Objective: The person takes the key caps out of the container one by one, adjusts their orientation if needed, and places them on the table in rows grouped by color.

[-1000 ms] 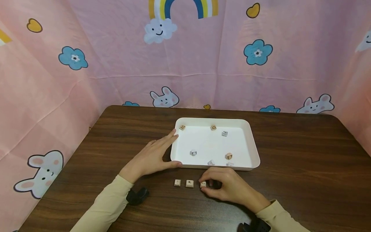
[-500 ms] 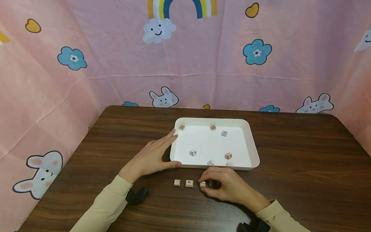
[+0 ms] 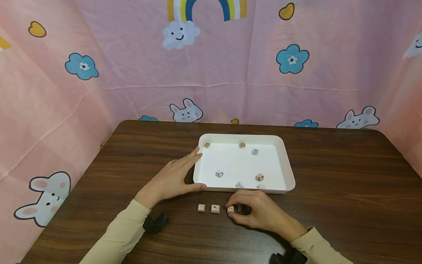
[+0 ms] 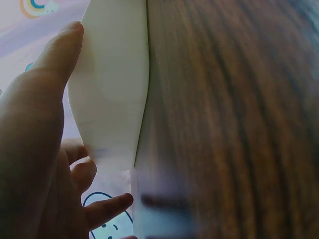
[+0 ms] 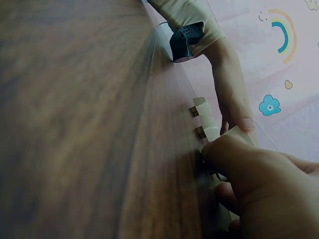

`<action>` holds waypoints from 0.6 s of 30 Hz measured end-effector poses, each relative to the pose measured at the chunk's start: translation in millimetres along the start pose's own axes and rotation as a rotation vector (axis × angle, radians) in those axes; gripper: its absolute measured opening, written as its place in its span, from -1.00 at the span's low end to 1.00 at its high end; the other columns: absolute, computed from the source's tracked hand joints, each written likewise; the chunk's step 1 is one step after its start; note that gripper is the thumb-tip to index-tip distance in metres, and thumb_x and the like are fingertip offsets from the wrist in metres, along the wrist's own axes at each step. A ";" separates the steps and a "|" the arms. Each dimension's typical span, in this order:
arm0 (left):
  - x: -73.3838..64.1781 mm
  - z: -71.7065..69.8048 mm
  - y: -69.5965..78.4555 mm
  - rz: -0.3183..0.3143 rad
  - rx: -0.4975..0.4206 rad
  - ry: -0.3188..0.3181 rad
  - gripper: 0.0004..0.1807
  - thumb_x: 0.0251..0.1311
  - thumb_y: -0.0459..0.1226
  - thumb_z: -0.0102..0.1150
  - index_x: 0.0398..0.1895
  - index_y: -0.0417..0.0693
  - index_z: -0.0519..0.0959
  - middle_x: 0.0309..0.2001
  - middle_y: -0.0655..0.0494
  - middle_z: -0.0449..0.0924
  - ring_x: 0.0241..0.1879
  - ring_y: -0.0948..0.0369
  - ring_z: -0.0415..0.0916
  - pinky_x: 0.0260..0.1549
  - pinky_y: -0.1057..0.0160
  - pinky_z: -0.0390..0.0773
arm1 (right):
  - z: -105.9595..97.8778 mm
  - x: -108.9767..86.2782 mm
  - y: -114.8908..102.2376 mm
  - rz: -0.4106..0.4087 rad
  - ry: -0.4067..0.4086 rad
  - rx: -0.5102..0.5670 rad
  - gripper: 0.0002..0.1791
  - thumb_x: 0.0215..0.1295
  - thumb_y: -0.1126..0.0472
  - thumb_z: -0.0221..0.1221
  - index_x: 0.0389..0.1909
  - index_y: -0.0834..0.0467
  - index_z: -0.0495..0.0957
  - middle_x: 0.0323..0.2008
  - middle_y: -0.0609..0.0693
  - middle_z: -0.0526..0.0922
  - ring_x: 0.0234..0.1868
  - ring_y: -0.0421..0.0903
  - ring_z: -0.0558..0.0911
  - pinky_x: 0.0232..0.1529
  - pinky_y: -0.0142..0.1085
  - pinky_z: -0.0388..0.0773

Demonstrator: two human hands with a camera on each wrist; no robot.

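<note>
In the head view, a white tray (image 3: 235,163) stands on the table with several small keycaps inside, among them a tan keycap (image 3: 260,177) and a grey-white keycap (image 3: 255,151). My left hand (image 3: 171,179) rests against the tray's left end, fingers spread and fairly straight, the thumb at the near left corner. The left wrist view shows that thumb (image 4: 57,55) lying along the tray's wall (image 4: 112,84). In front of the tray, my right hand (image 3: 260,209) pinches a beige keycap (image 3: 230,209) between thumb and fingers, low over the table. Two beige keycaps, one (image 3: 201,208) left of the other (image 3: 215,209), form a row with it.
The dark wood-grain table (image 3: 346,190) extends on both sides of the tray. A pink patterned cloth (image 3: 227,69) hangs behind and beside it. A black wrist camera (image 3: 156,223) sits under the left sleeve, another (image 3: 291,256) by the right sleeve.
The head view has shifted very slightly. Both hands, the tray and the keycaps otherwise stay as they were.
</note>
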State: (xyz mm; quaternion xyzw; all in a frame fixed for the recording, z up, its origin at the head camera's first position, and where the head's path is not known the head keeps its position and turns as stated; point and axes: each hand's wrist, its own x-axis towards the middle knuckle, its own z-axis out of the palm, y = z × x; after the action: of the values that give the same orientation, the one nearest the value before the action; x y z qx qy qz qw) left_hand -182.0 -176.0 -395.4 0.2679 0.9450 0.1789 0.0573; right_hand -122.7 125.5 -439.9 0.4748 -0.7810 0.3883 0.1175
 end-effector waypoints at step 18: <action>0.4 0.4 -0.5 0.001 0.004 0.003 0.17 0.09 0.53 0.06 0.66 0.18 0.02 0.66 0.31 -0.24 0.59 0.08 0.06 0.43 -0.30 0.16 | -0.4 0.2 0.4 -0.002 -0.001 -0.001 -0.74 0.20 0.25 0.44 -0.09 0.02 0.70 -0.18 -0.21 0.71 -0.38 -0.39 0.56 -0.34 -0.64 0.48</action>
State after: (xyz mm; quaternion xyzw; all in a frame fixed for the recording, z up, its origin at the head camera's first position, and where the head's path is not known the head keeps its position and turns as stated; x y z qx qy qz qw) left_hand -182.5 -176.1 -395.9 0.2683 0.9452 0.1775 0.0550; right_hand -123.2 125.8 -439.6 0.4757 -0.7807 0.3875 0.1181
